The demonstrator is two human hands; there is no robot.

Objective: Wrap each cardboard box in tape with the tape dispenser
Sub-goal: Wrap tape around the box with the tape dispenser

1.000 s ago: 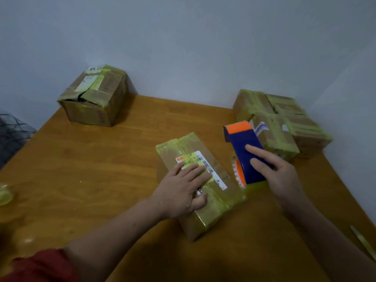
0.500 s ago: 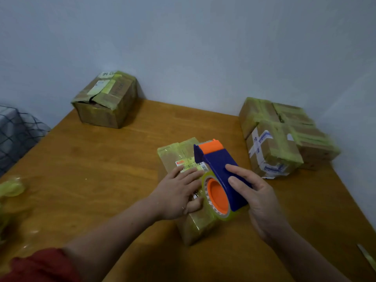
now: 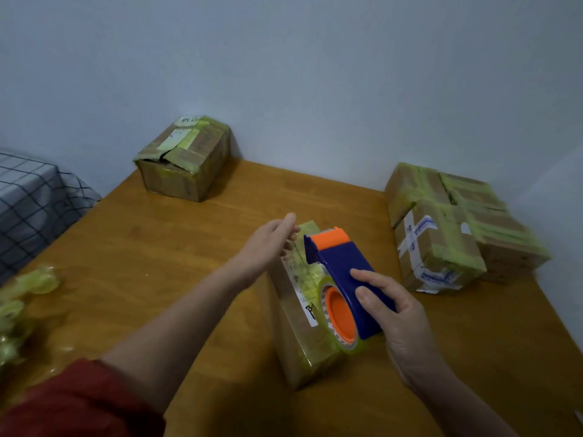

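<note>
A long cardboard box (image 3: 296, 335) with a white label and yellowish tape lies in the middle of the wooden table (image 3: 157, 266). My right hand (image 3: 391, 313) grips the blue and orange tape dispenser (image 3: 344, 279), which sits over the box's top with its orange roll facing me. My left hand (image 3: 268, 244) hovers at the box's far left end, fingers straight and relaxed, holding nothing; whether it touches the box is unclear.
A taped box (image 3: 186, 159) stands at the table's back left corner. Several taped boxes (image 3: 451, 228) are grouped at the back right by the wall. Crumpled tape scraps (image 3: 28, 298) lie at the left edge. A checked cloth (image 3: 31, 197) is beyond the table's left side.
My right hand has carried the dispenser from the box's right side onto its top. My left hand has lifted off the label and moved toward the far end.
</note>
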